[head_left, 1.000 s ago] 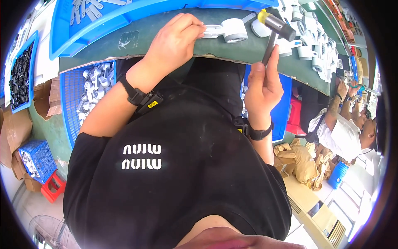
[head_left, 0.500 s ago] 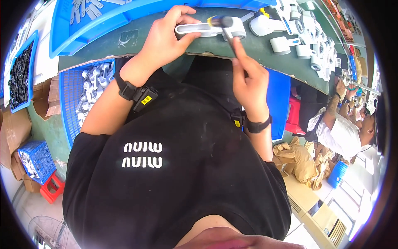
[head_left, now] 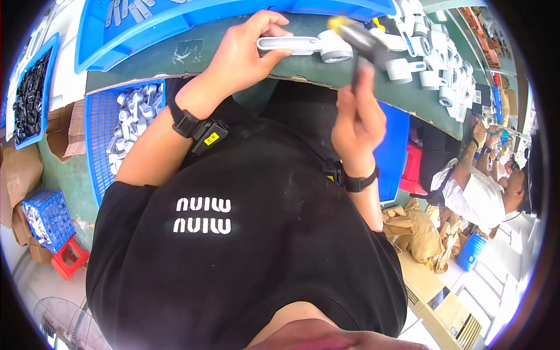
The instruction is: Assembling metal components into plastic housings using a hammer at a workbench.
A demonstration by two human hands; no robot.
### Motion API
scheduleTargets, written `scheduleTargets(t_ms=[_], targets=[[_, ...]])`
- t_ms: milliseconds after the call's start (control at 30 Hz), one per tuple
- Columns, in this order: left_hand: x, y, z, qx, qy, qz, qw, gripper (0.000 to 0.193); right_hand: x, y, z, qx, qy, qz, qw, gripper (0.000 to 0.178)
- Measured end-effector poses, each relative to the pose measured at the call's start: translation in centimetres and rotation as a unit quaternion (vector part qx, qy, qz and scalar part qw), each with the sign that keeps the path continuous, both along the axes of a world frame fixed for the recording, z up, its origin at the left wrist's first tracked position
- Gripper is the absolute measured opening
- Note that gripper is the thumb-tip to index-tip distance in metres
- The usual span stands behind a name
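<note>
My left hand (head_left: 240, 48) is closed around the handle of a white-and-grey plastic part (head_left: 335, 48) with a round, cup-like head, lying over the green tabletop (head_left: 195, 53). The thumb and fingers pinch the handle's left end. My right hand (head_left: 360, 119) grips a hammer (head_left: 368, 42) by its dark handle. The hammer's head has a yellow face at one end and is blurred by motion; it hangs above and right of the part's round head, seemingly apart from it.
Similar white parts (head_left: 433, 61) are heaped at the table's right. A large blue tray (head_left: 93, 55) with grey pieces stands at the far left. Below the table edge is a blue crate (head_left: 92, 140) of white parts. A person in a white shirt (head_left: 475, 195) works at right.
The hammer has swung from over the part's round head up and to the right with my right hand. My left hand and the part have shifted slightly right.
</note>
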State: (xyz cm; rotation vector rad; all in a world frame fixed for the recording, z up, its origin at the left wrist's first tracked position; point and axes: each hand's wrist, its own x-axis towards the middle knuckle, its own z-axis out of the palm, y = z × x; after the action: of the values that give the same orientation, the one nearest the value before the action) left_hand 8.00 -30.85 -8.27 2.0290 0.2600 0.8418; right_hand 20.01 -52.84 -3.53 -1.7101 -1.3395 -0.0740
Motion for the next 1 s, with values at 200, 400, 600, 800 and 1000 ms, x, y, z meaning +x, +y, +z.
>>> scheduleTargets(t_ms=[200,400,600,800,1000], targets=[[-0.1,0.0,-0.1,-0.01,0.013,0.0,1.0,0.047,-0.4,-0.6,1.7,-0.072,0.047,-0.022,0.996,0.051],[0.0,-0.4,0.2,-0.018,0.0,0.022,1.0,0.039,0.6,-0.3,0.4,-0.16,0.014,-0.014,0.987,0.05],[0.4,-0.9,0.8,0.089,-0.028,0.034,0.995,0.016,3.1,-1.5,0.1,0.021,0.104,-0.158,0.982,0.049],[-1.1,-0.2,0.9,0.12,-0.026,0.008,0.992,0.02,9.8,-2.6,-0.6,-0.09,-0.111,-0.387,0.911,0.066],[-10.7,3.3,2.6,-0.05,0.009,-0.064,0.997,0.023,13.6,-3.0,-1.9,-0.126,-0.15,-0.329,0.924,0.057]])
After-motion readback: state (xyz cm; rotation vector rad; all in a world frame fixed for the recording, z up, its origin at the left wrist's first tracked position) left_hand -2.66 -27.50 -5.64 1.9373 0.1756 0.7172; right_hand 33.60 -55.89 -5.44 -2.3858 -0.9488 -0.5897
